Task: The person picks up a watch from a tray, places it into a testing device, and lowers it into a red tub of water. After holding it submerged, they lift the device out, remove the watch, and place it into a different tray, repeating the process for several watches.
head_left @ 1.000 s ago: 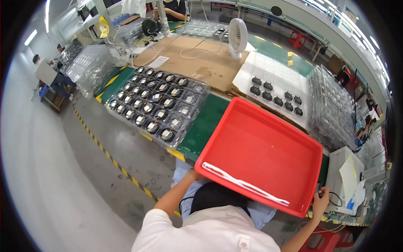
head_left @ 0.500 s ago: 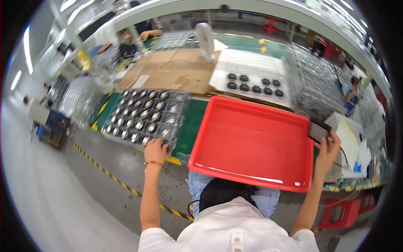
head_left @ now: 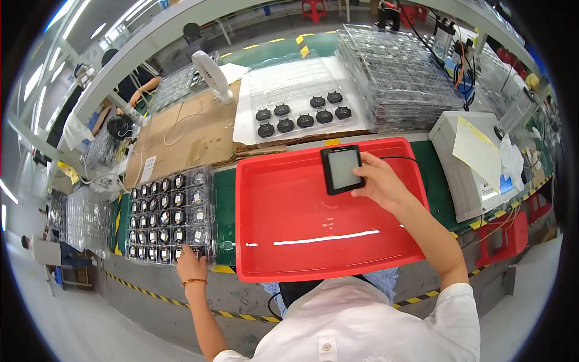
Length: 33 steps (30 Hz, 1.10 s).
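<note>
My right hand [head_left: 380,181] grips a flat black-framed device [head_left: 342,170] with a grey panel, held over the far part of a shallow red tray [head_left: 259,223]. A thin black cable [head_left: 395,158] runs rightward from beside that hand. At the near right corner of a clear blister tray [head_left: 208,211], my left hand [head_left: 190,268] has its fingers closed down among the last pockets. What they pinch is mostly hidden. Rows of small round black parts [head_left: 164,217] with silvery and pale tops fill much of the blister tray.
Beyond the red tray, another clear tray [head_left: 289,78] holds several black round parts [head_left: 304,120]. Stacked clear trays [head_left: 401,78] rise at the back right. A white fan [head_left: 212,75] stands by brown cardboard [head_left: 199,133]. At right sits a grey box-shaped machine [head_left: 461,169].
My right hand has brought the black-framed device leftward from the red tray's right edge to over its far part. My left hand stays at the blister tray's near corner. The view has turned right.
</note>
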{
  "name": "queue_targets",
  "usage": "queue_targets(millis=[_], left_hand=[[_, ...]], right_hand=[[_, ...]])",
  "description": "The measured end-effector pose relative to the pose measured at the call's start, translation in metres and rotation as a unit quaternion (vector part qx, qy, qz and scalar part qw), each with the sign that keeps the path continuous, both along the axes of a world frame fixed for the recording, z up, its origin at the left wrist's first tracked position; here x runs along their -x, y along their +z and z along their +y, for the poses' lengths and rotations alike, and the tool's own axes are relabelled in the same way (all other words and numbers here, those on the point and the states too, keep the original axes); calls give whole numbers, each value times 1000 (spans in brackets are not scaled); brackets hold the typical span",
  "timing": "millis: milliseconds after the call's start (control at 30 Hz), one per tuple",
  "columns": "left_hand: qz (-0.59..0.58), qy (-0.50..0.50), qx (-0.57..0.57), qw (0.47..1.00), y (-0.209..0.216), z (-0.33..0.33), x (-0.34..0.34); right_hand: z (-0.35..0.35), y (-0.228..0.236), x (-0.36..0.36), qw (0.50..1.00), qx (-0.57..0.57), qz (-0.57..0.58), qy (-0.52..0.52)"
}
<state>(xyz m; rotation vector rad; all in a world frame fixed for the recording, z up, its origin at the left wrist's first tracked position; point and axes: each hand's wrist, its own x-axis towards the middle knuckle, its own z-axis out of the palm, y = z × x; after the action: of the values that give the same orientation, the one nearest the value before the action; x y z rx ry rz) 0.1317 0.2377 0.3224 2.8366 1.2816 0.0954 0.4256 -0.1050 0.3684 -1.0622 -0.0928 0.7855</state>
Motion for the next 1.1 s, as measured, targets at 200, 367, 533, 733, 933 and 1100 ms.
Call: queue_targets(millis=[200,367,533,733,933,1100], left_hand=[[35,25,-43,998,6,-3,-10],[-100,0,-42,994,20,19,17],[-527,-53,531,661,70,-22,-58],[-344,-148,832,410,89,-97,-165],[-342,-354,584,645,83,-157,-204],[-348,-482,130,794,64,-159,-214]], right_hand=[[11,-4,4,999,-3,-18,-31],[10,-6,7,996,-75,-39,-38],[7,-9,8,997,-5,-79,-23],[8,-12,9,996,-25,-84,-4],[8,-16,7,998,-11,-56,-15],[10,-16,10,998,-25,-59,-12]])
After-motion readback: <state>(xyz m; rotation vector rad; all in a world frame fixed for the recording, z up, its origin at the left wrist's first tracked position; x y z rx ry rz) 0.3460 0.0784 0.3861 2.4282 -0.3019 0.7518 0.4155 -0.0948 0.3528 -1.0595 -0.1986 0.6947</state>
